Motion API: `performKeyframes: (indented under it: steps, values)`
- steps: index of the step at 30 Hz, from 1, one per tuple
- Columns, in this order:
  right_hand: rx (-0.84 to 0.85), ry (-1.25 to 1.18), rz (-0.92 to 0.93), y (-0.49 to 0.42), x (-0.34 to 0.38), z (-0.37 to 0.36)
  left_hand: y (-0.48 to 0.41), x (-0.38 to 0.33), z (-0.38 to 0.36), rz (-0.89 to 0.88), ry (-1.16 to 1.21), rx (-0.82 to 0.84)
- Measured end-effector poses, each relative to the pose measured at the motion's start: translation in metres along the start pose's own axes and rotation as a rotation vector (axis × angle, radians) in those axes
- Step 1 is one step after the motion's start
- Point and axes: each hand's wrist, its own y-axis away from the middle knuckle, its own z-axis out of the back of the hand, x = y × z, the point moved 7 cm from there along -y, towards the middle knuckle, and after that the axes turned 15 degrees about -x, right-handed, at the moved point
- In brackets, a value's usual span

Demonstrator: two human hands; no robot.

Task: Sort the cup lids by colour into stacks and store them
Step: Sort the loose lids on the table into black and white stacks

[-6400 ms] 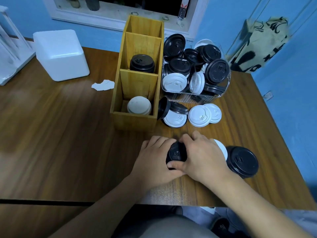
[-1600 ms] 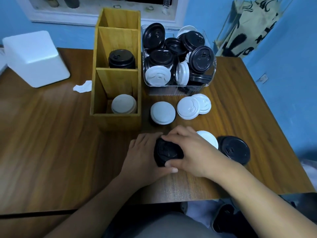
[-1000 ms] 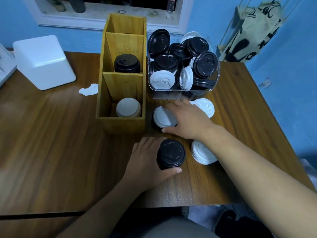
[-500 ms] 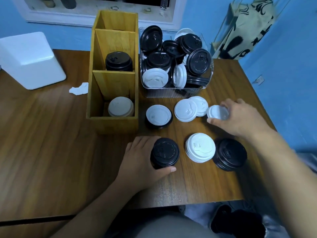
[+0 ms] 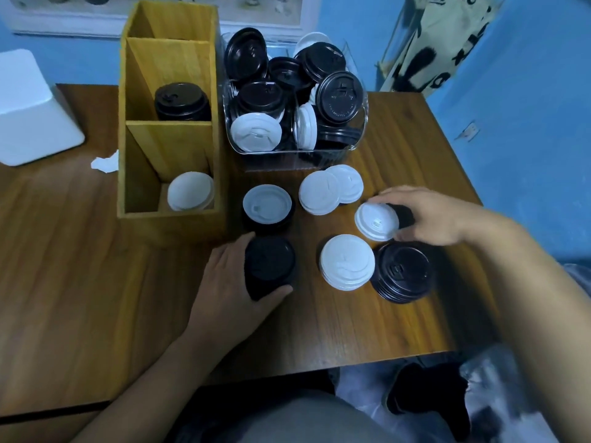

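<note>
In the head view, a wooden surface (image 5: pixel 80 266) is seen from above. At lower centre, the left hand (image 5: pixel 230 282) is wrapped round a short stack of black lids (image 5: pixel 270 263) standing on the surface; its grip is clamped on the stack, with the thumb at the near side and the fingers at the far side. At centre right, a single white lid (image 5: pixel 376 221) is pinched at its rim by the right hand (image 5: pixel 431 215), whose grip is closed on it. The lid is tilted towards the camera. A dark shape lies just behind it, and what it is cannot be told.

Just below that lid, a stack of white lids (image 5: pixel 347 266) is seen, with a second black stack (image 5: pixel 401 272) touching it on the right. Above the left hand, a white lid on a black base (image 5: pixel 267 203) is seen, and to its right two overlapping white lids (image 5: pixel 319 192) lie flat.

At upper centre, a clear bin (image 5: pixel 297 151) is heaped with mixed black and white lids. To its left stands a wooden organiser (image 5: pixel 169 219): a black lid stack (image 5: pixel 182 102) is held in its middle compartment and a white lid stack (image 5: pixel 191 190) in its near one. At the left edge, a white foam box (image 5: pixel 28 113) and a paper scrap (image 5: pixel 104 162) are seen.
</note>
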Motion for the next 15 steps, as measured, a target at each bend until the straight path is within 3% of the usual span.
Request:
performKeyframes:
  steps: [5,9,12,15]
  values:
    - [-0.121,0.112,-0.044,-0.014,0.001,-0.005,0.006,-0.011,0.011,-0.104,-0.002,-0.136]
    - [-0.150,0.226,-0.093,-0.010,-0.006,-0.008,0.019,-0.044,0.020,-0.382,-0.047,-0.242]
    - [-0.123,0.077,0.031,-0.009,0.000,-0.007,0.040,-0.079,0.006,-0.500,0.071,-0.140]
    - [-0.065,0.010,0.111,-0.013,0.008,-0.013,0.056,-0.096,-0.021,-0.418,0.196,0.024]
